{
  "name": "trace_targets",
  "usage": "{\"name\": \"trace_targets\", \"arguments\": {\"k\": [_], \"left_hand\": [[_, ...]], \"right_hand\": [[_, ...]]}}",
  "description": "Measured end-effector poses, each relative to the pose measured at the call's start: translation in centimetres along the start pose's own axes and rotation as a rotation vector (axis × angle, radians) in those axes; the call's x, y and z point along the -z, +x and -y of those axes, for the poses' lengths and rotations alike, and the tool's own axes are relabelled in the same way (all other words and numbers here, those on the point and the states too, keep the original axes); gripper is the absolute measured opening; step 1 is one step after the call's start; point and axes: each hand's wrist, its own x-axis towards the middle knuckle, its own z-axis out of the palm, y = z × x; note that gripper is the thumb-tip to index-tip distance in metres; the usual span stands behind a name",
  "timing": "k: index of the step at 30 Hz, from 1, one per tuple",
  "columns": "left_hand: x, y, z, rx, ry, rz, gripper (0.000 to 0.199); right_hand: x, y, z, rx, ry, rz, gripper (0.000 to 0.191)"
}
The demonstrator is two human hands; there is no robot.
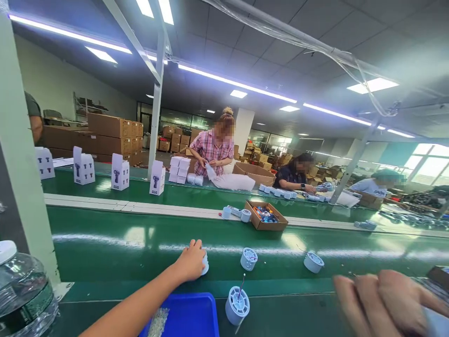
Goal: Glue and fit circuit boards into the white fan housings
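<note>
My left hand (191,261) reaches over the green belt, its fingers closed round a light blue round plastic part (205,265) that they mostly cover. At the lower right, my right hand (386,302) is blurred with its fingers curled; a pale blue piece (437,323) shows beside it, cut off by the frame edge. Between my hands, a light blue round motor housing (237,306) with a spoked face and thin wires stands at the belt's near side. Two similar housings sit farther up, one in the middle (249,259) and one to the right (313,262).
A blue tray (196,313) with small clear bits lies near my left forearm. Left stands a clear bottle (24,290) beside a post. A cardboard box (268,216) of small parts rests on the white divider (168,209). White boxes (120,172) line the far belt, where people work.
</note>
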Motion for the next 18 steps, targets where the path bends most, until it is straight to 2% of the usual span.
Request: {"name": "trace_targets", "arguments": {"k": [4,7,10,12,13,15,18], "left_hand": [[1.9,-0.6,-1.1,0.085,-0.470,-0.077,0.023],[3.9,-2.6,-2.5,0.109,-0.818,-0.084,0.027],[5.2,-5.1,-3.9,0.138,-1.053,-0.082,0.029],[5.5,-6.5,-4.6,0.172,-1.226,-0.073,0.027],[5.6,-7.1,-4.9,0.185,-1.305,-0.072,0.025],[5.7,-7.9,-5.3,0.200,-1.401,-0.085,0.024],[5.9,-8.4,-5.7,0.179,-1.383,-0.112,0.024]], "right_hand": [[3.8,1.0,-1.8,-0.052,-0.097,0.049,0.054],[7.5,1.5,-2.1,-0.176,-0.185,0.008,0.063],[11.3,1.5,-2.1,-0.277,-0.283,-0.074,0.049],[13.6,1.2,-2.4,-0.299,-0.338,-0.090,0.037],[14.6,0.9,-2.7,-0.306,-0.359,-0.088,0.036],[16.3,-0.1,-3.9,-0.313,-0.413,-0.070,0.043],[18.1,-2.1,-6.3,-0.270,-0.491,-0.074,0.051]]}}
